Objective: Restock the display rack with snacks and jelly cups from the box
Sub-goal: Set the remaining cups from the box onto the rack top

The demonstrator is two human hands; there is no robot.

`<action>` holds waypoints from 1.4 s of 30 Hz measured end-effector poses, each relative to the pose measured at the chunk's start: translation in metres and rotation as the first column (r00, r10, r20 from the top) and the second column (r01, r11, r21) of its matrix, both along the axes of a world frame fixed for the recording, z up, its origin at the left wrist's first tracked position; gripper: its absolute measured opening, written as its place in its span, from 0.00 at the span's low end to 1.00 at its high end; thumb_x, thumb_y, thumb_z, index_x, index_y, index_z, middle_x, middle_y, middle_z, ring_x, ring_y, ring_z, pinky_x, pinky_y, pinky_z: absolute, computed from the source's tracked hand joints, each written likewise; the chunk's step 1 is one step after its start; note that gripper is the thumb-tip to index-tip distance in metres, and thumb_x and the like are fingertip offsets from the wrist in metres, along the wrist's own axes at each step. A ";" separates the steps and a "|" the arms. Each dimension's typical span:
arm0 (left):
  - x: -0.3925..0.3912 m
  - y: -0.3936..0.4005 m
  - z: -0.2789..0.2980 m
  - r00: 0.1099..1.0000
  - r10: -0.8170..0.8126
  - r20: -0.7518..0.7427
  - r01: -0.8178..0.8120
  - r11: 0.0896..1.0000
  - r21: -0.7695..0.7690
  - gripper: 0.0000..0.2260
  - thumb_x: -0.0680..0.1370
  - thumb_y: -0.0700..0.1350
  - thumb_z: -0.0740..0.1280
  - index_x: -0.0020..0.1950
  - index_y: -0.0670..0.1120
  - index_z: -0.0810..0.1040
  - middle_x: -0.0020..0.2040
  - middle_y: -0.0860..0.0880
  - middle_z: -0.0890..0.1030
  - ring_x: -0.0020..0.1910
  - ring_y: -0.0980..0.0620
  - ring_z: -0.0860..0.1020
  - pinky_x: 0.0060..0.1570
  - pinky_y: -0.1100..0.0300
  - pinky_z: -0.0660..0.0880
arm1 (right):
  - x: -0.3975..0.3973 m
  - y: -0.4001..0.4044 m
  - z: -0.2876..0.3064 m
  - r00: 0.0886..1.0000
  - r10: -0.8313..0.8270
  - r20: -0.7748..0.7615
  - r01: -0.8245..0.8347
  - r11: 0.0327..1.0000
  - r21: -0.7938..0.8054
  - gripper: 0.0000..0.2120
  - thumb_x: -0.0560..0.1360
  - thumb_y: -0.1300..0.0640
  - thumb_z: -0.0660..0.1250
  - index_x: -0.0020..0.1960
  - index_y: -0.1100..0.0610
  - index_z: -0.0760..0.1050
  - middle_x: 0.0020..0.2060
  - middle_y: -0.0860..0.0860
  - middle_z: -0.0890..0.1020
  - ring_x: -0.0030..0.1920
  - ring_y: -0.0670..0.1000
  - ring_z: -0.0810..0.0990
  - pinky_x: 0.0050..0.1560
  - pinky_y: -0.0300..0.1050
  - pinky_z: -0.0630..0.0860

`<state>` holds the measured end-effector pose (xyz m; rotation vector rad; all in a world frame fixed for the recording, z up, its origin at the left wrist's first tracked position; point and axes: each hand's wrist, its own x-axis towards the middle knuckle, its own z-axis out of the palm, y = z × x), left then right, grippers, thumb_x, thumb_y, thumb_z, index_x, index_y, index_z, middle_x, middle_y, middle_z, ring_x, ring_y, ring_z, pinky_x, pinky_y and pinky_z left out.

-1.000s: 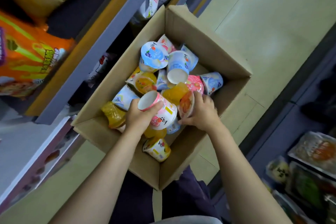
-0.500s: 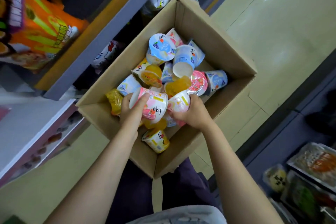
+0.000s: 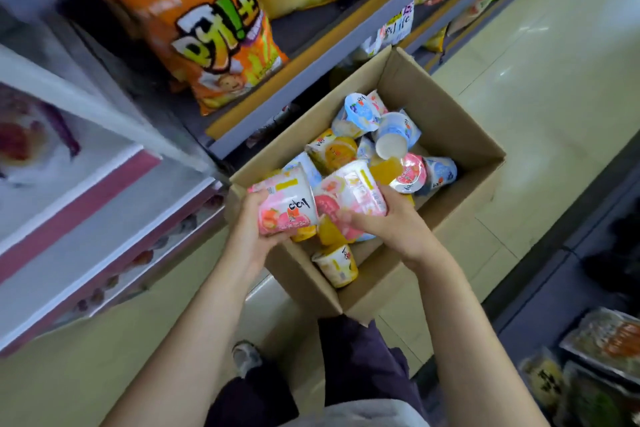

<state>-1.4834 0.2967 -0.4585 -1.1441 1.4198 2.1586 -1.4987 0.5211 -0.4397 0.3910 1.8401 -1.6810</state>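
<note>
Down by the foot of the display rack (image 3: 311, 55), cardboard box (image 3: 460, 135) on the floor, still pretty loaded with jelly cups. Left hand (image 3: 258, 218) wrapped around a pink jelly cup (image 3: 285, 206), lifted just above the box's near-left corner. Right hand (image 3: 384, 218) curled around a second pink cup (image 3: 353, 194), held right beside the first, the two nearly touching. Both tipped on their sides rather than upright.

Progress-wise: early to middling, judging by the pile. At least eight or so cups left in the box, including blue ones (image 3: 360, 111) toward the far end, an orange-lidded one (image 3: 332, 149) in the middle and a yellow one (image 3: 337, 265) lying alone at the near end. Upper shelf already stocked with a big orange snack bag (image 3: 207, 31) and more bags beyond. Can't tell where the cups' own slot is or how full. Plenty of trips to go, probably two cups at a time.
</note>
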 end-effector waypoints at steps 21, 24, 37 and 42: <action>0.213 -0.332 0.333 0.624 0.358 -0.694 -0.147 0.927 0.346 0.40 0.49 0.49 0.87 0.59 0.52 0.77 0.55 0.47 0.85 0.48 0.46 0.84 0.42 0.43 0.82 | 0.137 -0.392 0.331 0.839 -0.100 -0.534 -0.179 0.878 -0.445 0.34 0.65 0.41 0.76 0.68 0.37 0.67 0.59 0.45 0.82 0.60 0.52 0.82 0.59 0.57 0.78; 0.207 -0.345 0.369 0.524 0.338 -0.782 -0.182 0.941 0.285 0.37 0.52 0.49 0.86 0.57 0.52 0.76 0.56 0.48 0.84 0.51 0.47 0.84 0.46 0.44 0.81 | 0.132 -0.423 0.358 0.868 0.020 -0.497 -0.300 0.818 -0.492 0.43 0.64 0.42 0.77 0.74 0.42 0.61 0.66 0.51 0.78 0.61 0.58 0.81 0.58 0.66 0.78; 0.021 -0.391 0.420 0.754 -0.365 -0.546 -0.265 0.592 -0.762 0.20 0.71 0.55 0.74 0.62 0.55 0.78 0.61 0.48 0.75 0.53 0.56 0.79 0.52 0.61 0.77 | -0.058 -0.464 0.381 0.785 0.040 -0.618 -0.337 0.865 -0.372 0.38 0.69 0.47 0.78 0.72 0.46 0.62 0.61 0.48 0.81 0.59 0.51 0.82 0.49 0.53 0.83; -0.033 -0.401 0.418 0.777 -0.364 -0.513 -0.210 0.618 -0.758 0.28 0.77 0.45 0.72 0.75 0.55 0.67 0.58 0.56 0.77 0.53 0.56 0.80 0.48 0.64 0.77 | -0.125 -0.479 0.375 0.741 0.070 -0.668 -0.306 0.921 -0.242 0.37 0.64 0.45 0.80 0.66 0.45 0.64 0.59 0.46 0.79 0.58 0.48 0.81 0.60 0.58 0.78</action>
